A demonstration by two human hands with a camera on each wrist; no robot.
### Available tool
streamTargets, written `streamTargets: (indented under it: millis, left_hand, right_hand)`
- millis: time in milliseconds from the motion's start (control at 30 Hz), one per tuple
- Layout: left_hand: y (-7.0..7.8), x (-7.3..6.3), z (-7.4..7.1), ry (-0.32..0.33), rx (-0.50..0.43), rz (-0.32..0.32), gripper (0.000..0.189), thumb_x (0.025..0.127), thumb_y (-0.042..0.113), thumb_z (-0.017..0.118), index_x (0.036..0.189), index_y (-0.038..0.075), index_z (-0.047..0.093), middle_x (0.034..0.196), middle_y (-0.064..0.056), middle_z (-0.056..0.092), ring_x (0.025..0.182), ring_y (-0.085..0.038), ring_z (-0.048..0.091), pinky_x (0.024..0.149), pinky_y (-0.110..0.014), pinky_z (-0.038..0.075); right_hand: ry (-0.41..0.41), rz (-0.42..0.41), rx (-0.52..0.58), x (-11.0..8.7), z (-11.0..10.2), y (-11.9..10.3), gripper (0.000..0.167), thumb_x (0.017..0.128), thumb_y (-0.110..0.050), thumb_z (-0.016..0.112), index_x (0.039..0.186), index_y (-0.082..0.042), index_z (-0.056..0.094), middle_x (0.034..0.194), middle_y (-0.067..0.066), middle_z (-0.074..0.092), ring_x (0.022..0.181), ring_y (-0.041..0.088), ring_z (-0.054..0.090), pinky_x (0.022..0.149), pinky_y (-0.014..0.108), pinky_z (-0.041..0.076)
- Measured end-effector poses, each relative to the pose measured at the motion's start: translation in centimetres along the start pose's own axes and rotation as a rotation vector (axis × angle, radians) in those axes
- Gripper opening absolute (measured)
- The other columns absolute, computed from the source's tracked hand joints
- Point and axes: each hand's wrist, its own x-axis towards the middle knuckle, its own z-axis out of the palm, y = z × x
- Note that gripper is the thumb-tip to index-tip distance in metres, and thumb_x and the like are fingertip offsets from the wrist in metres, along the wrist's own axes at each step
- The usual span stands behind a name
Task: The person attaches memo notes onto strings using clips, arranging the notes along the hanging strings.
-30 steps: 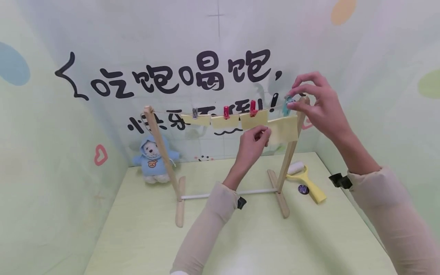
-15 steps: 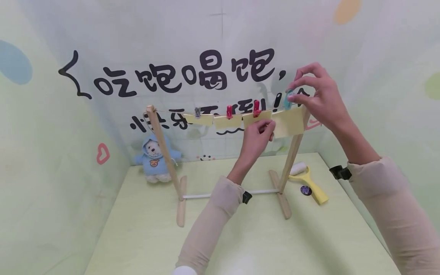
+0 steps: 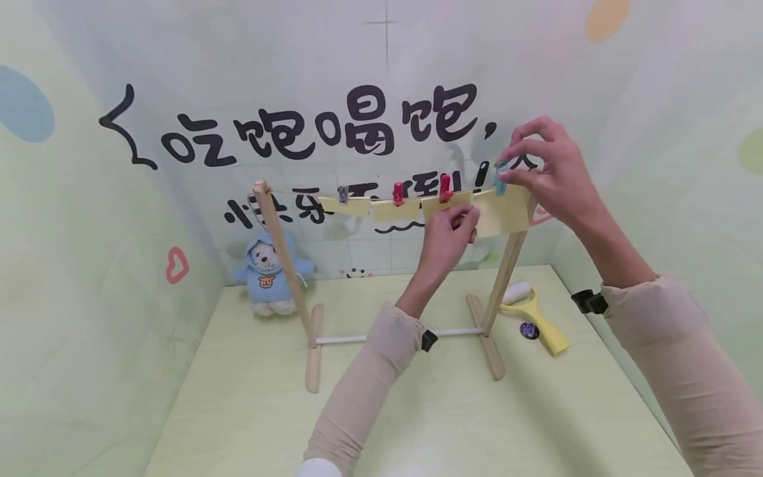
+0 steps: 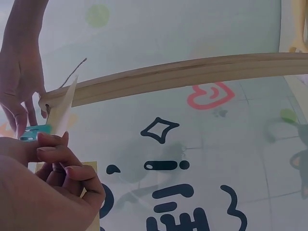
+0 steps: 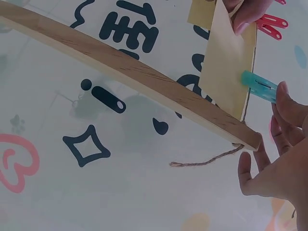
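Observation:
My left hand [image 3: 446,237] pinches the left side of a pale yellow paper sheet [image 3: 502,215] hanging at the right end of a cord. At the sheet's top edge, my right hand [image 3: 554,165] holds a teal clothespin [image 3: 501,182] between thumb and fingers. The right wrist view has the tip of this clothespin [image 5: 260,86] over the paper and cord, close to the wooden post [image 5: 144,77]. Further left along the cord hang several smaller-looking yellow sheets [image 3: 396,211], held by a grey clothespin [image 3: 343,195] and two red clothespins [image 3: 398,194].
A wooden stand with a left post [image 3: 283,258] and a white crossbar [image 3: 340,340] carries the cord. Behind its left side sits a plush toy [image 3: 268,278] in blue. On the table's right lie a yellow-handled roller [image 3: 545,328] and a small dark round disc [image 3: 528,330].
The paper sheet has moved up and slightly right with my left hand. The teal clothespin, earlier above the sheet, now overlaps its top edge.

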Motion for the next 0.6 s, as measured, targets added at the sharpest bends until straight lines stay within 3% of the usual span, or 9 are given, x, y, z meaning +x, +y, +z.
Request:
streamTargets:
  millis: [233, 433, 600]
  left_hand:
    - [0.18, -0.03, 0.32, 0.008, -0.023, -0.002, 0.022, 0.112, 0.013, 0.063, 0.115, -0.006, 0.075, 0.067, 0.003, 0.056, 0.061, -0.006, 0.049, 0.055, -0.02, 0.03]
    - [0.17, -0.19, 0.62, 0.017, -0.007, 0.001, 0.023, 0.113, 0.013, 0.061, 0.115, -0.007, 0.073, 0.068, 0.002, 0.058, 0.062, -0.006, 0.052, 0.059, -0.019, 0.036]
    - [-0.09, -0.33, 0.67, 0.018, 0.024, 0.001, 0.024, 0.113, 0.014, 0.062, 0.119, -0.007, 0.073, 0.067, 0.002, 0.059, 0.061, -0.006, 0.051, 0.061, -0.019, 0.037]
  right_hand:
    - [-0.035, 0.017, -0.021, -0.29, 0.09, 0.22, 0.018, 0.089, 0.007, 0.086, 0.107, 0.006, 0.08, 0.114, -0.023, 0.049, 0.124, 0.003, 0.038, 0.104, 0.035, 0.032]
    - [-0.067, 0.052, -0.068, -0.79, 0.08, 0.05, 0.028, 0.093, 0.001, 0.085, 0.121, 0.004, 0.08, 0.122, 0.005, 0.054, 0.117, 0.003, 0.04, 0.093, 0.026, 0.035]
    - [-0.067, 0.069, -0.076, -0.93, 0.32, -0.23, 0.033, 0.096, -0.002, 0.084, 0.128, 0.005, 0.077, 0.134, 0.019, 0.057, 0.125, 0.02, 0.047, 0.095, 0.028, 0.036]
